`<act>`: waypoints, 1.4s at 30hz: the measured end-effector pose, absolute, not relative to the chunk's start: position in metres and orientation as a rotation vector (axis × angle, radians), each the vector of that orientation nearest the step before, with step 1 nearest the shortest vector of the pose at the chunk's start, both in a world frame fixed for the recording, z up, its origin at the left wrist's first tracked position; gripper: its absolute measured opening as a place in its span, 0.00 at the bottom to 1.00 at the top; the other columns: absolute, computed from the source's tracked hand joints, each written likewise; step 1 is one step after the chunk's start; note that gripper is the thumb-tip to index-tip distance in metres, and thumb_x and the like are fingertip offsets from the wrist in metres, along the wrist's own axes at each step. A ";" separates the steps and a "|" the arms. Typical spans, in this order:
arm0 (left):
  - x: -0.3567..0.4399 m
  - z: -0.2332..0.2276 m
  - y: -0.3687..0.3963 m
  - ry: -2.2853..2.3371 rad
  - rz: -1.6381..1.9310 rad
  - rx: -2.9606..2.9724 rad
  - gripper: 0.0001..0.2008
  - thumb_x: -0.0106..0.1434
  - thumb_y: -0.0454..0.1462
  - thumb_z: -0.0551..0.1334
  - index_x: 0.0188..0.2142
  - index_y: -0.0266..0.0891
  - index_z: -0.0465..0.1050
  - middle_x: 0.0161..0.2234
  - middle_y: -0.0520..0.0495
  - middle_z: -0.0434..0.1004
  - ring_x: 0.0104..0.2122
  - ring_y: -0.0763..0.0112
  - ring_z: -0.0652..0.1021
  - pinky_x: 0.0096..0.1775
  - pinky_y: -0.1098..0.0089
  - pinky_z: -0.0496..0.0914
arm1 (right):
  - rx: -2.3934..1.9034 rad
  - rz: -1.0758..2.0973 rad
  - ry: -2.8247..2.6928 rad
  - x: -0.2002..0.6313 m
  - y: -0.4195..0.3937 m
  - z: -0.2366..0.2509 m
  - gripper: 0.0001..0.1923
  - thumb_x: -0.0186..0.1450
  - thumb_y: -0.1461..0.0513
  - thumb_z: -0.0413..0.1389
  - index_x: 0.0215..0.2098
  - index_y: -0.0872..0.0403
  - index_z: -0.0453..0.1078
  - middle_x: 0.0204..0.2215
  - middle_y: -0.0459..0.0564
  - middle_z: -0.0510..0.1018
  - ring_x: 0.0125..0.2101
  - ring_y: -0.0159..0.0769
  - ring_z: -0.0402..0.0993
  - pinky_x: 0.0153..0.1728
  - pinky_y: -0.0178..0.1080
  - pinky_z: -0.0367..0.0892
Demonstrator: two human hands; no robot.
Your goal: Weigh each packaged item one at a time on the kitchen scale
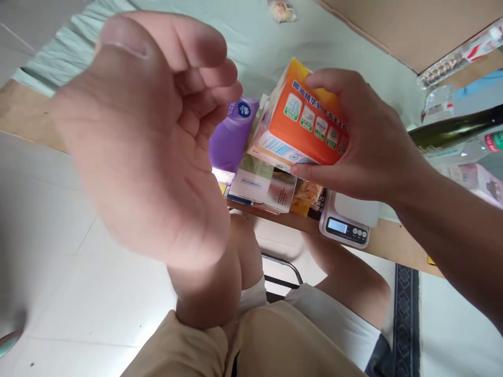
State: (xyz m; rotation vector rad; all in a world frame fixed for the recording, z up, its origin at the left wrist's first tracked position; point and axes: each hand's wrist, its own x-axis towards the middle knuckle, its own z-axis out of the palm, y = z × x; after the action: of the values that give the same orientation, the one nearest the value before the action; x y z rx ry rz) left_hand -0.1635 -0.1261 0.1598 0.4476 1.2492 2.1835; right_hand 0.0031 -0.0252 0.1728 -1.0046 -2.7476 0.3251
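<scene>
My right hand (361, 136) grips an orange and white packet (304, 123) with printed icons, held tilted above the table's near edge. My left hand (149, 136) is raised close to the camera, palm facing me, fingers loosely curled with nothing in it, and it hides much of the table's left side. Under the orange packet lie a purple packet (231, 136), a white and pink box (261, 186) and a yellow snack packet (310, 196). A small white digital scale (348, 220) sits at the table's edge just below my right hand.
A dark green bottle (456, 131) lies at the right beside plastic-wrapped goods (459, 57) and a pink packet (485, 180). A pale green cloth (251, 36) covers the wooden table (396, 243). My knees and a chair frame (283, 269) are below, over white floor tiles.
</scene>
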 end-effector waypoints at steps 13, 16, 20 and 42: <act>-0.149 0.143 -0.124 1.236 2.388 0.699 0.15 0.62 0.30 0.49 0.24 0.43 0.68 0.22 0.53 0.67 0.25 0.76 0.71 0.28 0.72 0.66 | -1.064 0.328 -2.802 -0.003 -0.022 0.159 0.44 0.56 0.54 0.68 0.68 0.38 0.58 0.66 0.52 0.72 0.64 0.57 0.71 0.61 0.60 0.75; -0.152 0.138 -0.122 1.173 2.376 0.706 0.16 0.63 0.29 0.49 0.25 0.42 0.70 0.22 0.53 0.66 0.24 0.74 0.71 0.27 0.71 0.65 | -1.028 0.335 -2.853 -0.003 -0.018 0.156 0.45 0.57 0.52 0.67 0.70 0.41 0.56 0.67 0.54 0.71 0.66 0.58 0.69 0.64 0.63 0.72; -0.150 0.138 -0.120 1.146 2.350 0.706 0.15 0.65 0.25 0.56 0.25 0.41 0.69 0.22 0.53 0.67 0.24 0.75 0.70 0.27 0.72 0.64 | -0.984 0.371 -2.823 0.001 -0.019 0.155 0.41 0.62 0.49 0.64 0.70 0.44 0.57 0.66 0.54 0.72 0.67 0.57 0.68 0.65 0.62 0.72; -0.058 0.151 -0.111 1.388 2.108 1.057 0.12 0.61 0.30 0.55 0.25 0.44 0.72 0.23 0.52 0.66 0.26 0.69 0.68 0.33 0.64 0.61 | -1.286 0.684 -1.511 0.202 -0.137 0.067 0.21 0.69 0.49 0.39 0.49 0.26 0.72 0.20 0.47 0.60 0.19 0.50 0.66 0.23 0.55 0.72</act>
State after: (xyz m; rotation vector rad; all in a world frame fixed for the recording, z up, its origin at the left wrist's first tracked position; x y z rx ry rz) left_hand -0.0576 -0.1106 0.1511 1.0567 1.3880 2.1082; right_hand 0.2016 -0.1367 0.0671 -1.2860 -1.5110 0.6842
